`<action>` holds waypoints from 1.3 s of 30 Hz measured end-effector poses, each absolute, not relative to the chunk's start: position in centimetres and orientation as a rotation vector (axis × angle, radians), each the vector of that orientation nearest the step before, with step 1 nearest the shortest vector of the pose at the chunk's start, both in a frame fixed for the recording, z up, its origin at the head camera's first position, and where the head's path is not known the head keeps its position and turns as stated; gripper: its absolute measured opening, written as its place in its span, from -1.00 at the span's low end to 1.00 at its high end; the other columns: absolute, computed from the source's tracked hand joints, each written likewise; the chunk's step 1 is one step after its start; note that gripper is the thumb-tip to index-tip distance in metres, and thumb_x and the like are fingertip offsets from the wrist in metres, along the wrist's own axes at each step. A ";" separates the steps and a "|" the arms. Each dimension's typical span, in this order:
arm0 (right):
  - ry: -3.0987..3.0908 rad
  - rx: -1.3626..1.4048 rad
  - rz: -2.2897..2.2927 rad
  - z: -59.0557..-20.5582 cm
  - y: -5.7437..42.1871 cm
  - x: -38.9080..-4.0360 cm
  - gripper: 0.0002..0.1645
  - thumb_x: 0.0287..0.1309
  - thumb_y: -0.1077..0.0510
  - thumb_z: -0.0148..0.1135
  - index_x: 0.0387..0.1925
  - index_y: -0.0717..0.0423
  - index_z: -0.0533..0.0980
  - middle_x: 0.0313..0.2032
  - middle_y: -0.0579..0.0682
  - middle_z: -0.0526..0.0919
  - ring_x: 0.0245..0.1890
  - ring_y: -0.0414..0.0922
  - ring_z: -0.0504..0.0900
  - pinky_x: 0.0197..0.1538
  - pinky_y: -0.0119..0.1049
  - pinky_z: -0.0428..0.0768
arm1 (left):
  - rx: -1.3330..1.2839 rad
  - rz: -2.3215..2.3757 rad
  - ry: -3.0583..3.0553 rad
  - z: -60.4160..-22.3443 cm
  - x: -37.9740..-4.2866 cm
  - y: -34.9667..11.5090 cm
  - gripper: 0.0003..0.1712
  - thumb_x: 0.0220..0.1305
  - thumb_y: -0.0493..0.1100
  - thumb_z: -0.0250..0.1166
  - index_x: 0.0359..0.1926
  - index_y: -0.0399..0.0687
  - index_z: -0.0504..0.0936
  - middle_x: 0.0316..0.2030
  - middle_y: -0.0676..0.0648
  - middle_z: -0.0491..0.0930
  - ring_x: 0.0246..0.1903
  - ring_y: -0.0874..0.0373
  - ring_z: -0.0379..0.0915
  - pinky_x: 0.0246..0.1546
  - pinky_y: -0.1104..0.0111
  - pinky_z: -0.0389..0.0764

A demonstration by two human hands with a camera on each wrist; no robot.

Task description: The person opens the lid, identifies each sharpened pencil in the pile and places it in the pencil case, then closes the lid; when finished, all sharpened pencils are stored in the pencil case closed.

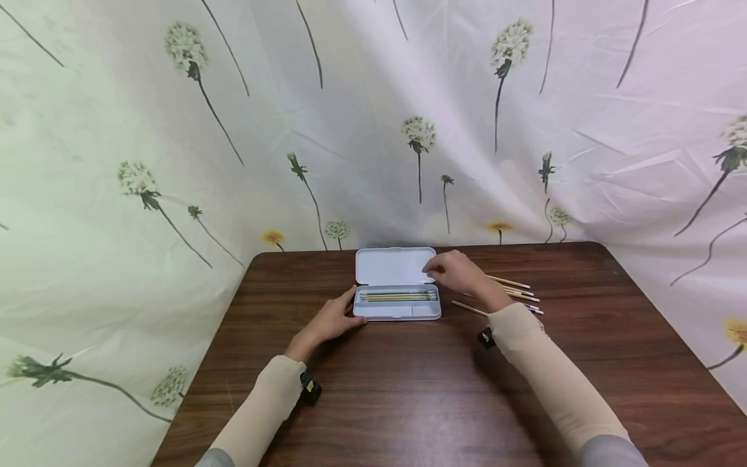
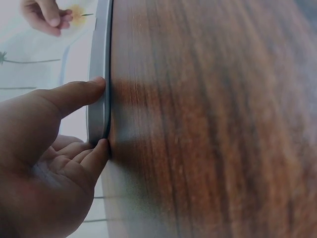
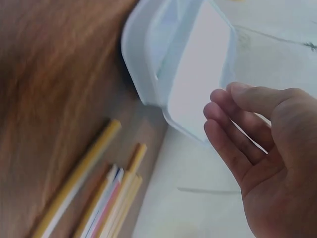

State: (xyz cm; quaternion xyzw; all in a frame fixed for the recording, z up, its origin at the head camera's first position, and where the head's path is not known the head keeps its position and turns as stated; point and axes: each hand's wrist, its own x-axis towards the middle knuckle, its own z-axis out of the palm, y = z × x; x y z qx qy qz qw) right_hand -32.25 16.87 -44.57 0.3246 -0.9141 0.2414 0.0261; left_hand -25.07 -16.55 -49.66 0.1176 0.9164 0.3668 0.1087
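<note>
A white pencil case [image 1: 382, 312] lies open on the table, its lid [image 1: 390, 266] raised at the back. Several pencils [image 1: 397, 296] lie lengthwise in the rear compartment; a small divider splits the front one. My left hand [image 1: 332, 318] holds the case's left end, thumb [image 2: 81, 96] against the front wall and fingers round the corner. Over the right side of the lid is my right hand [image 1: 458, 271], its fingers [image 3: 230, 148] loosely bent and nothing between them.
Right of the case, several loose pencils [image 1: 513, 283] lie beneath and beyond my right wrist. One pencil [image 1: 469, 308] lies apart, nearer the case. A flower-print cloth [image 1: 373, 162] hangs behind the wooden table [image 1: 397, 395].
</note>
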 end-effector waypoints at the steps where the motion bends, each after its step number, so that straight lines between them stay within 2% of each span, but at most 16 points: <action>1: -2.821 1.000 0.759 -44.3 17.2 -32.2 -0.79 0.43 0.28 0.33 -0.03 0.19 0.80 -0.11 0.05 0.86 -0.22 -0.14 0.75 -0.09 -0.11 0.72 | 0.349 1.073 2.701 -49.7 -25.1 -16.6 0.03 0.44 -0.10 0.45 0.69 -0.24 0.05 0.66 -0.30 0.09 0.53 -0.16 0.33 0.46 0.02 0.50; 7: -2.826 0.948 0.797 -43.4 19.2 -31.8 -0.81 0.43 0.21 0.36 -0.05 0.16 0.80 -0.15 0.07 0.86 -0.34 -0.18 0.68 -0.19 -0.15 0.66 | 0.357 1.076 2.703 -49.7 -25.1 -16.6 0.03 0.44 -0.09 0.45 0.69 -0.25 0.05 0.65 -0.31 0.10 0.52 -0.16 0.34 0.47 0.02 0.49; 14: -2.843 0.888 0.816 -43.0 21.7 -31.0 -0.81 0.43 0.14 0.38 -0.04 0.03 0.82 -0.08 0.00 0.87 -0.11 -0.10 0.79 -0.01 -0.01 0.74 | 0.352 1.052 2.704 -49.8 -25.0 -16.6 0.04 0.44 -0.08 0.45 0.69 -0.28 0.04 0.65 -0.32 0.10 0.51 -0.18 0.36 0.45 0.02 0.51; 22: -2.817 0.863 0.825 -42.4 24.7 -29.6 -0.80 0.41 0.11 0.41 -0.02 0.00 0.83 -0.09 -0.02 0.88 -0.12 -0.08 0.83 -0.01 0.02 0.75 | 0.345 1.050 2.705 -49.8 -25.0 -16.6 0.04 0.46 -0.07 0.43 0.70 -0.25 0.02 0.66 -0.30 0.09 0.53 -0.17 0.34 0.48 0.02 0.48; 26: -2.807 0.808 0.803 -42.6 26.2 -28.8 -0.82 0.40 0.12 0.42 -0.05 0.01 0.83 -0.13 -0.01 0.89 -0.19 -0.11 0.82 -0.07 -0.04 0.74 | 0.350 1.041 2.703 -49.8 -25.0 -16.6 0.05 0.46 -0.06 0.43 0.70 -0.24 0.01 0.67 -0.29 0.07 0.53 -0.17 0.34 0.48 0.03 0.48; 34: -2.822 0.709 0.842 -43.5 29.1 -27.2 -0.83 0.38 0.19 0.43 -0.07 0.00 0.84 -0.16 0.01 0.89 -0.28 -0.20 0.79 -0.26 -0.30 0.66 | 0.348 1.050 2.695 -49.8 -25.1 -16.7 0.05 0.46 -0.06 0.43 0.70 -0.24 0.01 0.67 -0.29 0.07 0.51 -0.18 0.36 0.47 0.03 0.49; 39: -2.807 0.694 0.806 -44.7 30.9 -26.7 -0.83 0.35 0.25 0.44 -0.09 0.04 0.84 -0.18 0.01 0.89 -0.29 -0.20 0.76 -0.27 -0.33 0.64 | 0.349 1.061 2.687 -49.8 -25.1 -16.8 0.05 0.46 -0.06 0.43 0.70 -0.25 0.01 0.67 -0.29 0.07 0.51 -0.19 0.37 0.46 0.02 0.50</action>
